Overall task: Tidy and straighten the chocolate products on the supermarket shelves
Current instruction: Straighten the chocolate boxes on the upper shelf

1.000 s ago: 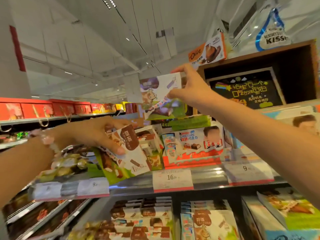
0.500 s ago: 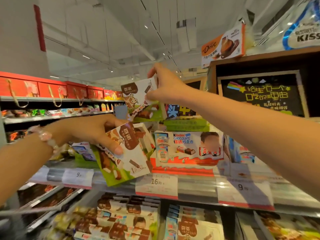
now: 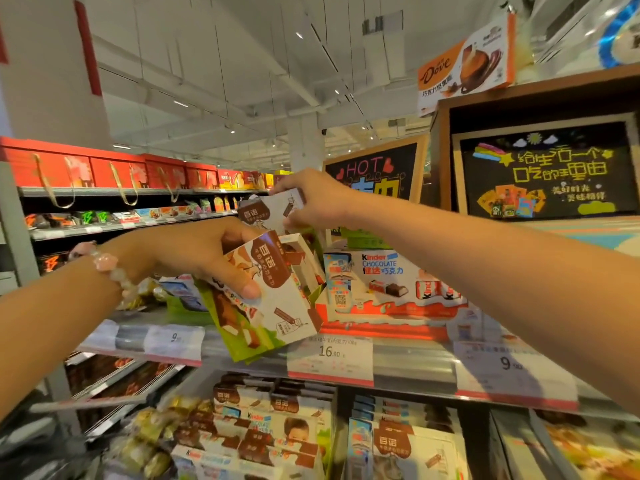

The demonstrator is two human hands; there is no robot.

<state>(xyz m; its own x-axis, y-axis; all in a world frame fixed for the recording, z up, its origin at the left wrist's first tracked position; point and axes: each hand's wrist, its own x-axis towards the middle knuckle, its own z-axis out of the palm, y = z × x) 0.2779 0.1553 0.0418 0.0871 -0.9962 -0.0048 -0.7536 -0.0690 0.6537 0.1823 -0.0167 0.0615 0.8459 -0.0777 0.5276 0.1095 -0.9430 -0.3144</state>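
Note:
My left hand (image 3: pixel 204 254) grips a stack of white, brown and green chocolate boxes (image 3: pixel 273 303), tilted out over the front lip of the shelf (image 3: pixel 408 362). Its thumb lies across the front box. Just above, my right hand (image 3: pixel 313 200) pinches the top edge of another box of the same kind (image 3: pixel 263 211), which stands upright right behind the tilted stack. A Kinder chocolate display box (image 3: pixel 391 282) stands on the shelf to the right of them.
Price tags (image 3: pixel 330 356) line the shelf lip. The lower shelf holds several chocolate boxes (image 3: pixel 277 420) and gold-wrapped sweets (image 3: pixel 156 431). Chalkboard signs (image 3: pixel 543 171) and a Dove box (image 3: pixel 464 67) are up right. Red gift boxes (image 3: pixel 86 171) fill the far left shelves.
My right hand has brought its box down and leftward until it sits just above the stack in my left hand. The left hand has kept its grip on the tilted boxes.

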